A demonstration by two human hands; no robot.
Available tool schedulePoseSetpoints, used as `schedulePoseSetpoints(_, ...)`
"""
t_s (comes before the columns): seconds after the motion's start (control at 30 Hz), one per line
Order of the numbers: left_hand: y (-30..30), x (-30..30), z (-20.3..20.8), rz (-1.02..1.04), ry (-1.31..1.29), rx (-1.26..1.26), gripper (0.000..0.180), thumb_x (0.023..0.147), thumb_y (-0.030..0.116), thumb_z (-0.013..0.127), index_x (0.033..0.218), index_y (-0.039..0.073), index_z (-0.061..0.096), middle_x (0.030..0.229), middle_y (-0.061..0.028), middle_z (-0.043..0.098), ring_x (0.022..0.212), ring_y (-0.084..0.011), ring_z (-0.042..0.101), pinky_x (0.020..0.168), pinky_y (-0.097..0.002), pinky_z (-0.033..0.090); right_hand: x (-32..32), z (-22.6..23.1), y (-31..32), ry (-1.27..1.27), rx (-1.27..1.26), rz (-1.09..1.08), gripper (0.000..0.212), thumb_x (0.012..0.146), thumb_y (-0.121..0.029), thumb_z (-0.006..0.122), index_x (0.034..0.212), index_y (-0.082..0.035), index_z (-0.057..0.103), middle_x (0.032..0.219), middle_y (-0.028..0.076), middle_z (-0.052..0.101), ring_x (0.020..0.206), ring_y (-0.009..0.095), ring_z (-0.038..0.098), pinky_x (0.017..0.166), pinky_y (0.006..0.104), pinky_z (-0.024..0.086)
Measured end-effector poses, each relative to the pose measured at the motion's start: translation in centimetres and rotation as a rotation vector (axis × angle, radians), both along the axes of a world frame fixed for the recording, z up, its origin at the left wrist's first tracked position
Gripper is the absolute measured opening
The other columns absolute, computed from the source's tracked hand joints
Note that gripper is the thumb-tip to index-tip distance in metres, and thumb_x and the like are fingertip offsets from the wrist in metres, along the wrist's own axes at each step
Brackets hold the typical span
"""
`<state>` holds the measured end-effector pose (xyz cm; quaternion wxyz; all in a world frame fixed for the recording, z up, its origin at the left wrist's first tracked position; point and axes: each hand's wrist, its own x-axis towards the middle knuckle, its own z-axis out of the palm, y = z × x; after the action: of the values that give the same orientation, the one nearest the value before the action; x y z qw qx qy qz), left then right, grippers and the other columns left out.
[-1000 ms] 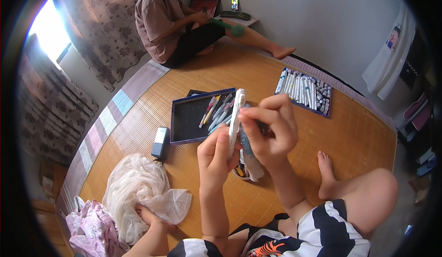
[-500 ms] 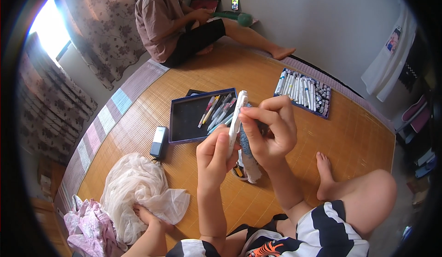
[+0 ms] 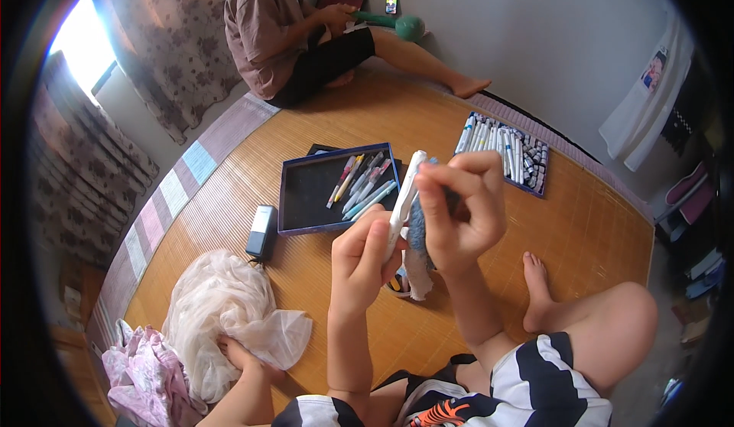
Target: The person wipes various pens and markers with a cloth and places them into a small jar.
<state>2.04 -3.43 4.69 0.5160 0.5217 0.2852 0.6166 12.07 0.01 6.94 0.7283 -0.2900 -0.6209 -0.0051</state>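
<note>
From my remote seat I see the white pen (image 3: 406,199) up between both hands, its long axis slanting from a near-left end to a far-right end, with the left hand (image 3: 358,257) closed round the near end. The right hand (image 3: 465,209) is closer to the far end, thumb and forefinger almost together just right of it; whether they touch or pinch anything, I can't tell.

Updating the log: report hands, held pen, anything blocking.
Left grip around white pen. Right grip at its upper end. Fuzzy blue-grey item behind, partly hidden.
</note>
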Motion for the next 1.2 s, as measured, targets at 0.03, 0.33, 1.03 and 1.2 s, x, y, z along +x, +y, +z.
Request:
schedulePoseSetpoints(0.03, -0.1, 0.0, 0.2, -0.021, -0.008, -0.011, 0.025, 0.082, 0.013, 0.033, 0.076, -0.005, 0.049, 0.061, -0.0009, 0.038, 0.036, -0.0016, 0.03, 0.032, -0.015, 0.02, 0.0, 0.3, 0.3, 0.038, 0.048, 0.007, 0.013, 0.061, -0.003, 0.062, 0.072, -0.004, 0.056, 0.068, 0.004, 0.042, 0.055, 0.012, 0.043, 0.044, 0.0192, 0.035)
schedulePoseSetpoints(0.33, 0.0, -0.5, -0.4, -0.031, -0.026, -0.031, 0.026, 0.082, 0.015, 0.033, 0.076, -0.005, 0.048, 0.06, -0.0005, 0.038, 0.035, -0.0018, 0.03, 0.032, -0.0151, 0.02, -0.2, -0.2, -0.2, -0.02, -0.006, 0.06, 0.012, 0.061, -0.002, 0.061, 0.072, -0.004, 0.057, 0.068, 0.004, 0.045, 0.055, 0.012, 0.044, 0.045, 0.0199, 0.036)
schedulePoseSetpoints(1.03, 0.6, 0.0, 0.2, 0.155, -0.267, -0.071, 0.025, 0.083, 0.02, 0.03, 0.085, -0.002, 0.043, 0.052, -0.0022, 0.043, 0.028, -0.0026, 0.028, 0.026, -0.0133, 0.021, -1.0, -0.6, -0.8, -0.106, -0.161, 0.393, 0.012, 0.062, 0.002, 0.058, 0.074, -0.001, 0.055, 0.07, 0.007, 0.051, 0.06, 0.015, 0.051, 0.052, 0.0213, 0.041)
schedulePoseSetpoints(1.2, 0.8, 0.1, -0.4, 0.225, -0.209, -0.035, 0.023, 0.083, 0.019, 0.031, 0.083, 0.0, 0.043, 0.044, 0.0008, 0.039, 0.028, -0.0024, 0.029, 0.027, -0.0124, 0.023, -1.5, -1.3, -0.4, -0.12, -0.137, 0.29, 0.012, 0.063, 0.001, 0.058, 0.074, 0.0, 0.055, 0.071, 0.008, 0.052, 0.061, 0.017, 0.052, 0.05, 0.0213, 0.042)
